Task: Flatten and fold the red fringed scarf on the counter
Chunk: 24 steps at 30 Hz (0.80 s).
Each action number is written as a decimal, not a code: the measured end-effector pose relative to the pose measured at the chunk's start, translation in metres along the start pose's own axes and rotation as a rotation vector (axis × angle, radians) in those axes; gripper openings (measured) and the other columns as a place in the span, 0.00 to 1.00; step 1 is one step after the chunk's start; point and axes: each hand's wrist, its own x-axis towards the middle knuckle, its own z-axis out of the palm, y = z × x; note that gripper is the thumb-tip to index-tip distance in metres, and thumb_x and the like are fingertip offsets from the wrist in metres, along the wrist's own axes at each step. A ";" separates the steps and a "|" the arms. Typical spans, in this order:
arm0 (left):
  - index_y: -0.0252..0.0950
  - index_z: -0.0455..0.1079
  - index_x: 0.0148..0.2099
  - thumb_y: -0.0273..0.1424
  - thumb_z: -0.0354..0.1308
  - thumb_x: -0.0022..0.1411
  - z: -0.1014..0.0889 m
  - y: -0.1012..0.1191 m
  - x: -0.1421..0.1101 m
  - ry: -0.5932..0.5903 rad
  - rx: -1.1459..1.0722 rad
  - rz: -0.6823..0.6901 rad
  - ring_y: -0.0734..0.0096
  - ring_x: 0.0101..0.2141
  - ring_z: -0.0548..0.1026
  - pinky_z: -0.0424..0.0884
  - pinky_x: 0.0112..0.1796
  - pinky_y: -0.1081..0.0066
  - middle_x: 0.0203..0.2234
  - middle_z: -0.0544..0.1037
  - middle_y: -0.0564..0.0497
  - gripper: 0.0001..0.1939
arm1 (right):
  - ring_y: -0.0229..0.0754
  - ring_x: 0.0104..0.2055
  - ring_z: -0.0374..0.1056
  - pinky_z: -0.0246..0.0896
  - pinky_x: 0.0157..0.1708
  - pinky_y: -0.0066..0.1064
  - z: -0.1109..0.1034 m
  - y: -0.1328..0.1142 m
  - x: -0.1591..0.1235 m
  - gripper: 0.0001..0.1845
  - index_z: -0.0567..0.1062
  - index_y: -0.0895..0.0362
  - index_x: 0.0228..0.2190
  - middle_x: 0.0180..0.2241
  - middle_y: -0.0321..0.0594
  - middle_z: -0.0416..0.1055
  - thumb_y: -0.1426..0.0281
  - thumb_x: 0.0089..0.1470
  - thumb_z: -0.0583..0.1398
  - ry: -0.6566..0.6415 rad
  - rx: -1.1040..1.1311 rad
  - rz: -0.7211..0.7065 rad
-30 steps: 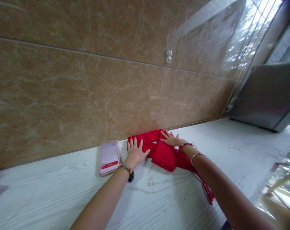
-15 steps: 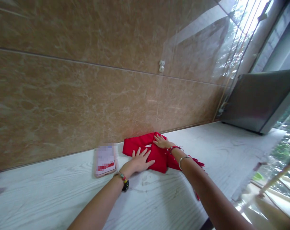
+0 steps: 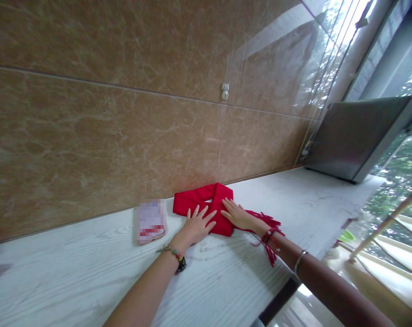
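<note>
A folded red cloth (image 3: 199,200) with a tasselled fringe (image 3: 270,252) lies on the pale wood-grain counter (image 3: 90,277) against the wall. My left hand (image 3: 196,226) lies flat on the cloth's near left part, fingers spread, a ring on one finger and a beaded bracelet at the wrist. My right hand (image 3: 238,215) lies flat on the cloth's right part, fingers stretched out. Red string and a silver bangle circle the right wrist. The fringe trails out under that wrist toward the counter's near edge.
A phone in a pink case (image 3: 150,221) lies left of the cloth by the wall. A brown marble-tile wall (image 3: 124,127) with a small white hook (image 3: 225,91) backs the counter. A grey box-shaped appliance (image 3: 355,136) stands at the far right. The counter's edge (image 3: 280,297) runs near my right forearm.
Both hands have slid toward me over the cloth, the right hand coming down from its far corner. The cloth looks more compact, and the fringe has swung nearer the right wrist.
</note>
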 end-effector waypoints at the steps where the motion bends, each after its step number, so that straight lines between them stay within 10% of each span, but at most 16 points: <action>1: 0.52 0.44 0.61 0.46 0.34 0.63 0.000 0.000 0.000 -0.007 0.003 0.001 0.51 0.59 0.44 0.42 0.52 0.43 0.60 0.49 0.50 0.25 | 0.50 0.62 0.36 0.44 0.53 0.51 0.003 -0.003 -0.008 0.29 0.46 0.60 0.58 0.61 0.51 0.41 0.60 0.59 0.40 0.000 -0.006 -0.029; 13: 0.47 0.43 0.62 0.39 0.35 0.65 -0.006 0.002 -0.015 0.021 0.048 -0.013 0.58 0.59 0.46 0.45 0.53 0.48 0.60 0.50 0.47 0.23 | 0.50 0.62 0.35 0.40 0.54 0.51 -0.029 -0.013 -0.032 0.29 0.46 0.58 0.59 0.61 0.47 0.41 0.60 0.59 0.39 0.066 0.081 0.114; 24: 0.46 0.49 0.61 0.42 0.37 0.64 -0.012 -0.001 -0.043 0.006 0.055 -0.005 0.51 0.57 0.51 0.52 0.50 0.51 0.59 0.54 0.44 0.23 | 0.42 0.42 0.64 0.63 0.39 0.41 -0.048 -0.028 -0.088 0.17 0.65 0.59 0.46 0.45 0.44 0.64 0.65 0.55 0.54 0.093 -0.056 0.180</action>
